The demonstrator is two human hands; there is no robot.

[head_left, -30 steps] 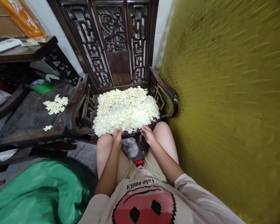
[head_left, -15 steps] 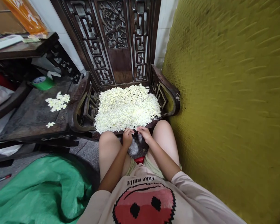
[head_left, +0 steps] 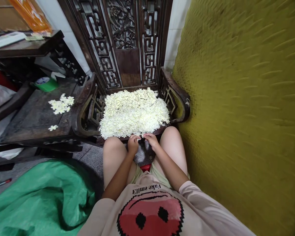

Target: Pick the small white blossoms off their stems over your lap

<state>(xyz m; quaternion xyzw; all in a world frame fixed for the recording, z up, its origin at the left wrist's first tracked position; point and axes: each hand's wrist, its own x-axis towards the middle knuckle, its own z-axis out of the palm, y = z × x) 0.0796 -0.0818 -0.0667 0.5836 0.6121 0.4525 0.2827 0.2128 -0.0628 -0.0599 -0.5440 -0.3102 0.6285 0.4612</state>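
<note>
- Yellow textured panel [head_left: 238, 105] beside carved wooden chair [head_left: 129, 64]
- White flowers [head_left: 135, 113] heaped on its seat
- Left hand [head_left: 133, 144], right hand [head_left: 151, 140] near front edge, fingers curled; cannot tell if gripping
- Open gap between knees [head_left: 171, 136]

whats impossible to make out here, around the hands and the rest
All in the head view:
- Left hand and right hand: whatever is at the fingertips is too small to identify.
- Chair: most of its seat is hidden by the white flowers.
- Orange package: cut off by the top edge.
- Green sheet: cut off by the left and bottom edges.
- Red object: mostly hidden by shorts and legs.
</note>
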